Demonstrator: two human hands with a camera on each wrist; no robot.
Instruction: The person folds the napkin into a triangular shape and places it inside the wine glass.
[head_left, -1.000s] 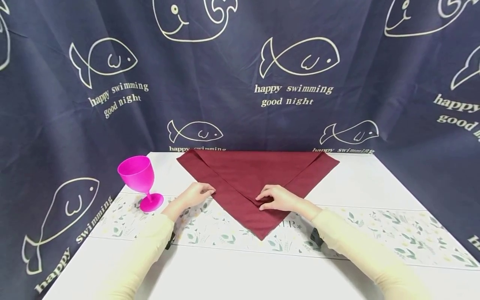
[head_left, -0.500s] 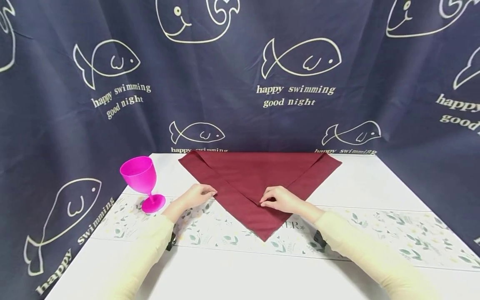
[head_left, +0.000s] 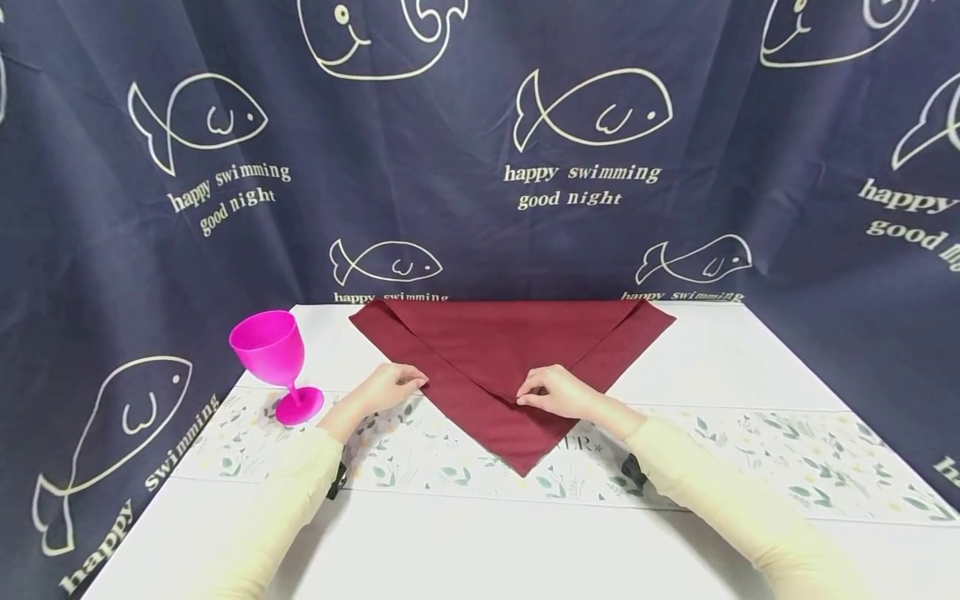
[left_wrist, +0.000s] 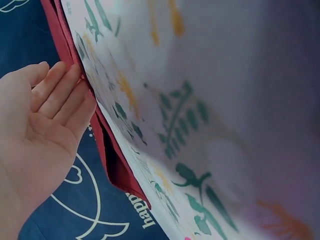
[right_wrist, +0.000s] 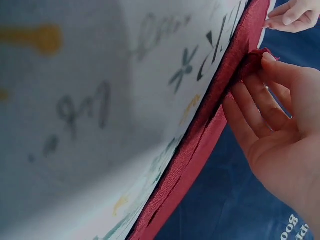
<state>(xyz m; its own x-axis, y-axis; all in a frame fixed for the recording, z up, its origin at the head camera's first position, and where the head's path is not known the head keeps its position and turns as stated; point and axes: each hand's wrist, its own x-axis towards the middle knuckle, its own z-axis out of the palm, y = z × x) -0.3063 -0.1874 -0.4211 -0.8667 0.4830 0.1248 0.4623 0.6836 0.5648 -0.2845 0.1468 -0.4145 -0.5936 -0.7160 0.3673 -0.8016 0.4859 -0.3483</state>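
Note:
A dark red cloth napkin point(head_left: 487, 425) lies folded on the table, its wide side at the back and a point toward the front. Its upper layer ends in a shorter corner. My right hand point(head_left: 557, 392) pinches that corner between thumb and fingertips; the right wrist view shows the bunched cloth point(right_wrist: 252, 62) there. At the napkin's left slanting edge, my left hand point(head_left: 388, 387) touches the cloth with its fingertips. In the left wrist view its fingers point(left_wrist: 62, 95) are extended and the thumb stands apart from the napkin edge point(left_wrist: 107, 145).
A bright pink goblet point(head_left: 272, 350) stands upright left of my left hand. Under the napkin runs a leaf-printed band point(head_left: 780, 458) across the white table point(head_left: 480, 550). A dark blue fish-print curtain point(head_left: 480, 150) hangs behind and at both sides.
My right thumb and fingers have come together on the upper layer's corner. The left hand stays at the left edge, and the goblet stands where it was.

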